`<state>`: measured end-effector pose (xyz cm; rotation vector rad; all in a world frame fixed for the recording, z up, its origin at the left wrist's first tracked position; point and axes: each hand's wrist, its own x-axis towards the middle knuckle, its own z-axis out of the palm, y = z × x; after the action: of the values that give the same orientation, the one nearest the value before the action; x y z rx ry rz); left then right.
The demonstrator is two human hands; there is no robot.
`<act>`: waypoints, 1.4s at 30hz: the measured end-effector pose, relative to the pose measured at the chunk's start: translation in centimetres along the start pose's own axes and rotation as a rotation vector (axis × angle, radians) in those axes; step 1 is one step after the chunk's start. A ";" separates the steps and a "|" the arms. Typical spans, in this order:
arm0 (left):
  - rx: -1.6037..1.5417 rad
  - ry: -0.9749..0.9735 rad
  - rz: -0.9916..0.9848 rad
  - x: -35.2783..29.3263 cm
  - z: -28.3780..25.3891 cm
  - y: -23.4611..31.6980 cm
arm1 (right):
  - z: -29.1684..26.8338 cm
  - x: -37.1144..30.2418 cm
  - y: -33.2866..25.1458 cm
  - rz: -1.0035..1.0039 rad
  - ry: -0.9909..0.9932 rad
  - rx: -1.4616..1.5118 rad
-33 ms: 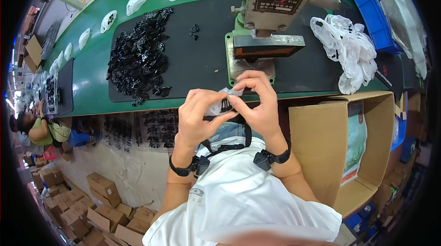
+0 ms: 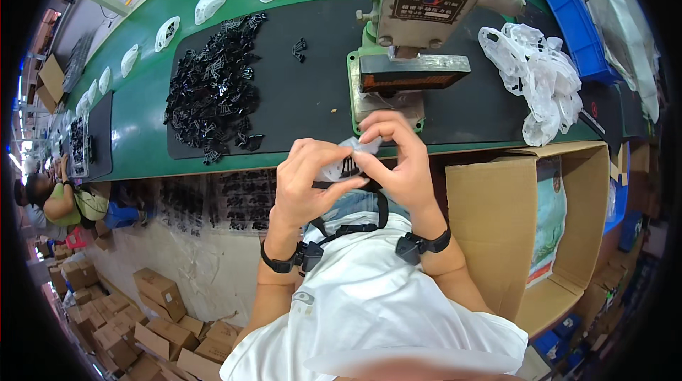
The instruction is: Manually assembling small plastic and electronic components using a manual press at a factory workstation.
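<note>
Both my hands meet in front of the bench edge, around a white translucent plastic shell (image 2: 331, 170). My left hand (image 2: 300, 180) pinches its left side between thumb and fingers. My right hand (image 2: 403, 168) grips it from the right, thumb and fingertips on its upper part. A small black slotted plastic part (image 2: 348, 165) shows against the white shell between my hands; the fingers hide how they fit together. Just beyond my fingers stands a green hand press (image 2: 415, 18), its metal block raised over a base plate (image 2: 391, 107).
Left on the black mat (image 2: 312, 89) is a heap of black plastic parts (image 2: 213, 82). White shells (image 2: 211, 5) form a row along the green bench (image 2: 142, 121). More white shells (image 2: 536, 75) pile up right. A cardboard box (image 2: 490, 232) stands by my right arm; another person (image 2: 60, 200) sits far left.
My right fingers have shifted slightly on the white shell, with a little more of its top showing. The left hand stays nearly where it was.
</note>
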<state>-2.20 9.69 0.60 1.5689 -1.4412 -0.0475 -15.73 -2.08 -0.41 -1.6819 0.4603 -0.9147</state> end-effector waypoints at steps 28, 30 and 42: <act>-0.610 0.201 -0.170 8.2 6.9 -1.6 | -4.9 5.1 -2.8 -0.283 0.359 -0.607; -0.682 0.197 -0.232 8.2 6.9 -1.7 | -5.7 6.0 -3.8 -0.359 0.410 -0.547; -0.753 0.079 -0.255 8.1 7.0 -1.6 | -10.9 14.9 -17.8 -0.865 0.041 -0.001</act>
<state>-2.80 -1.10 0.25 1.0912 -0.9779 -0.6020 -17.48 -14.01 22.23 -1.8778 -0.2884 -1.5572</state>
